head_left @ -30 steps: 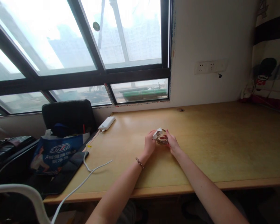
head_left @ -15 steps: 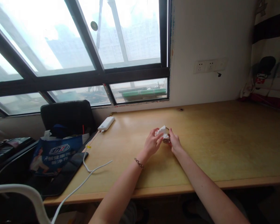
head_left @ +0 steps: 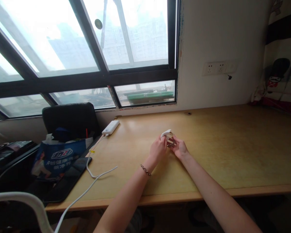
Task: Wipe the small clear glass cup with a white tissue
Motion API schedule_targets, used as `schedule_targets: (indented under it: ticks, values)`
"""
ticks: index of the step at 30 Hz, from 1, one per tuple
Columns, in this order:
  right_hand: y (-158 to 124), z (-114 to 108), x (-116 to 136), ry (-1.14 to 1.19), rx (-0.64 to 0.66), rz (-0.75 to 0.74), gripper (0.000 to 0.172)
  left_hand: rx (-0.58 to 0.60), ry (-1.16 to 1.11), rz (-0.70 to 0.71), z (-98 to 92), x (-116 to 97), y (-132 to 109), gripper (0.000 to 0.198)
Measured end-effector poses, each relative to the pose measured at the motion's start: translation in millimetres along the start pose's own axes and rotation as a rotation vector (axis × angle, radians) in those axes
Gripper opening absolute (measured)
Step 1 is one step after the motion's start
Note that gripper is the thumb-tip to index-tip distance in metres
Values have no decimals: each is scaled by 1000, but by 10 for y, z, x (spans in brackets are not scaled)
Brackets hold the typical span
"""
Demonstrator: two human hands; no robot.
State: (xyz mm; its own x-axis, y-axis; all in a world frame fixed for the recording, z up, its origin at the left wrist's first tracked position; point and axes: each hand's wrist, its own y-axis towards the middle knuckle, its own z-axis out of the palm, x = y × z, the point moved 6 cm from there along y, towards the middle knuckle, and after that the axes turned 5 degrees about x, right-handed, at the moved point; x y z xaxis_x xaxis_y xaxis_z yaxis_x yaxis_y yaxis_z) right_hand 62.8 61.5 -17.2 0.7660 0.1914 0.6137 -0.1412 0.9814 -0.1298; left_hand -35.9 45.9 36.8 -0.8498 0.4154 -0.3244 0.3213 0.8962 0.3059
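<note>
Both my hands are raised together over the middle of the table (head_left: 135,171). My left hand (head_left: 158,148), with a dark braided bracelet on its wrist, is closed on a white piece of tissue or cloth (head_left: 166,133). My right hand (head_left: 179,149) grips a small item with red and pale patches and a shiny metallic edge (head_left: 170,141); its kind cannot be made out. The white piece lies against the far left side of this small item. My fingers partly hide both.
A white power bank (head_left: 111,127) with a white cable (head_left: 94,177) lies at the table's left edge. Left of it are a black tablet-like panel (head_left: 69,181), a blue shopping bag (head_left: 60,158) and a black chair (head_left: 70,118). A wall socket (head_left: 215,68) sits above the table.
My left fingers have drawn in from a spread pose and moved lower on the white piece. The small item has turned, so more of its red and pale face shows.
</note>
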Motion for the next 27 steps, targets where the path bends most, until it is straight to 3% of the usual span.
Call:
schedule_targets:
  ticks: [7, 10, 15, 20, 23, 27]
  values:
    - [59, -35, 54, -9, -9, -156, 9, 72, -37, -70, 94, -6, -29, 42]
    - [63, -69, 72, -18, -33, -197, 13, 75, -206, -28, 113, -27, -24, 45]
    - [33, -89, 63, -69, -66, -188, 12, 230, -528, -67, 205, 79, 26, 56]
    - [20, -27, 32, -71, -17, -151, 12, 53, -239, -72, 0, 198, 62, 50]
    - [24, -15, 28, -93, -26, -140, 14, 19, -63, -120, -73, 206, 31, 45]
    - [14, -15, 11, -133, -25, -95, 14, -3, -105, -72, -83, 151, 8, 37]
